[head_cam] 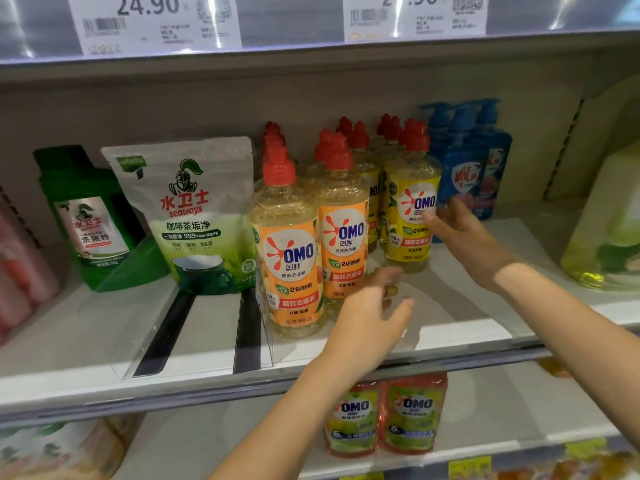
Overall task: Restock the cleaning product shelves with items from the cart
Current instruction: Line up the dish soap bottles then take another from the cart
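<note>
**Item:** yellow-label OMO bottle (410, 202), front of its row, upright on the shelf (467, 306), between the orange-label OMO bottles (291, 258) and the blue pump bottles (474, 161).
**Right hand** (464, 237): thumb on the label, fingers at the bottle's right side; I cannot tell whether grasping or only touching.
**Left hand** (367, 320): fingers released, holding nothing, just beside the orange row's base.
**Step, as I judge it:** facing up the row. I would draw the bottle level with the orange fronts, label outward, without nudging its neighbours.
**Surroundings:** Seaways pouch (194, 216) to the left; price tags (152, 19) above; cart not in view.
</note>
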`<state>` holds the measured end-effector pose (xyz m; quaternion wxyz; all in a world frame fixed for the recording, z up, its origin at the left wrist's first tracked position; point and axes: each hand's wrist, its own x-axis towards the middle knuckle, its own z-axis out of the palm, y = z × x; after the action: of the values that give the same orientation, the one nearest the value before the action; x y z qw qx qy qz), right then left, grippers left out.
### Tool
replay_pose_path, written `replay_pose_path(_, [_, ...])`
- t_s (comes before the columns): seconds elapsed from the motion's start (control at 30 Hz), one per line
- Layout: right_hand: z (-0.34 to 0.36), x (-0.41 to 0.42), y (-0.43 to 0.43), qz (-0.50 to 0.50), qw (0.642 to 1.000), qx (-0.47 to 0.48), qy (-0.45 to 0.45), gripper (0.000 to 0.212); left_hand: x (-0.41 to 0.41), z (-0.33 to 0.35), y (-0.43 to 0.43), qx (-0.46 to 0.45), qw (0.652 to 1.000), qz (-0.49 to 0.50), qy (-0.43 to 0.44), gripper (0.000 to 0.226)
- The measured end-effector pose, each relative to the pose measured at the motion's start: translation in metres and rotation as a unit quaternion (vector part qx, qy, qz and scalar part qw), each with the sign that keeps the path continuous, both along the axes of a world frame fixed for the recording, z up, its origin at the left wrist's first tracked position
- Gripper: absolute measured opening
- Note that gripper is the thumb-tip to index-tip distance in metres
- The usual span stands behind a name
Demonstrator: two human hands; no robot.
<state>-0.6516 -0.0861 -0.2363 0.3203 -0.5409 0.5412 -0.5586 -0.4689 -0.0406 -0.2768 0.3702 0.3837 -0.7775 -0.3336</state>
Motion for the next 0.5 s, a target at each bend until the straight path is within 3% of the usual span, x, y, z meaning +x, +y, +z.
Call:
replay_pose_path(0.1, [0.002, 0.005, 0.025, -0.070, 0.997, -0.021, -0.033, 0.048, 0.003, 0.008, 0.011, -0.066, 0.996, 0.015, 0.053, 0.029])
replay_pose_path(0.2, [0.005, 0.013, 0.065, -0.052, 0.996, -0.048, -0.049, 0.032, 0.007, 0.012, 0.030, -0.068, 0.992, -0.002, 0.106, 0.021])
replay_pose_path(0.3, [0.001, 0.029, 0.104, 0.008, 0.996, -0.076, -0.053, 0.018, 0.022, 0.009, 0.060, 0.018, 0.982, -0.038, 0.185, 0.014])
replay_pose_path(0.5, [-0.016, 0.100, 0.170, 0.232, 0.970, -0.023, -0.064, 0.025, 0.080, -0.026, 0.134, 0.036, 0.979, 0.054, 0.191, 0.009])
